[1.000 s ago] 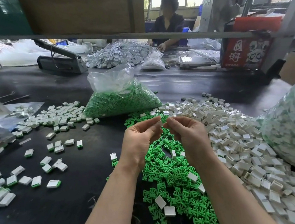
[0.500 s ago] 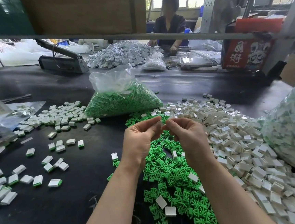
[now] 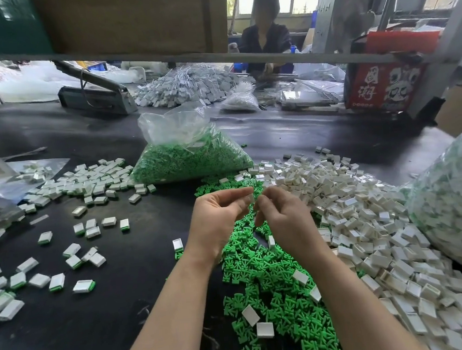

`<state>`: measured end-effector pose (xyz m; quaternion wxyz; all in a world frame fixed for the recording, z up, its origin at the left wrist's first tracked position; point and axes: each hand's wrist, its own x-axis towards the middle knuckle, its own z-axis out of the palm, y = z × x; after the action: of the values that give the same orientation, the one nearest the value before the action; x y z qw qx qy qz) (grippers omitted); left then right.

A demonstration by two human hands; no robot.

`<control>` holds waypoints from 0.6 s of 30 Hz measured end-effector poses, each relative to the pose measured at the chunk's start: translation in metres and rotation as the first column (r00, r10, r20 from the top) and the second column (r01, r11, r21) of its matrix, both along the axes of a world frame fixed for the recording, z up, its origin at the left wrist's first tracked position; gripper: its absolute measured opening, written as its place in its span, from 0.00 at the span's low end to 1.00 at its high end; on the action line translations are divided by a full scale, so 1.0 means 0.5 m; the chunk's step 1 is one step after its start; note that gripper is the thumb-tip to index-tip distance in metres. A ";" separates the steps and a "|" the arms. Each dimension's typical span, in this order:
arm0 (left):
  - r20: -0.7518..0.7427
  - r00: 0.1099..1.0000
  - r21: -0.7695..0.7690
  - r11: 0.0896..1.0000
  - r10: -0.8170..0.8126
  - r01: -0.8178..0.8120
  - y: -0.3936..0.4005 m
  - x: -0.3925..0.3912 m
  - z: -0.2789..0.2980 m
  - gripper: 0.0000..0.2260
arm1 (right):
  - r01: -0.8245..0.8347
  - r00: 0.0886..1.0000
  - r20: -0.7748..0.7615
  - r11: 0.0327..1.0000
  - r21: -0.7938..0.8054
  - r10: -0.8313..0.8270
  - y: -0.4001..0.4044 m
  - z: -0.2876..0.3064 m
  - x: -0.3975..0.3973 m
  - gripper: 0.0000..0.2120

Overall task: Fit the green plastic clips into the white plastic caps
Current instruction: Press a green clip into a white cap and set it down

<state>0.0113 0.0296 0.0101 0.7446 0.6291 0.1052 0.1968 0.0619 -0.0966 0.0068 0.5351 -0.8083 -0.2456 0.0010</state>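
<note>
— What lies at the left of the dark bench (image 3: 128,295)?

— Scattered white rectangular plastic caps with green ends showing (image 3: 83,286), spread loosely out to the far left edge.

— And in the middle?

— A clear plastic bag packed with green plastic clips (image 3: 192,156) stands behind, and a loose heap of bright green plastic clips (image 3: 264,278) lies in front of it. The hands are raised above that heap: the left hand (image 3: 217,223) pinches a small white plastic cap (image 3: 251,199) at its fingertips, and the right hand (image 3: 283,215), fingers curled, meets it there (what it pinches I cannot tell).

— The right side?

— A broad pile of empty white plastic caps (image 3: 367,218), touching the green heap, then a large clear bag of white pieces (image 3: 455,197) at the edge.
</note>
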 end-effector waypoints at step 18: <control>-0.056 0.998 -0.086 0.996 -0.018 0.013 -0.005 0.002 -0.013 0.02 | 0.000 0.998 0.060 0.993 -0.119 0.007 -0.002 -0.005 -0.002 0.15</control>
<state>0.0123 0.0269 0.0038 0.7692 0.6026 0.1298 0.1685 0.0607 -0.0978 0.0044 0.4783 -0.8380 -0.2626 -0.0079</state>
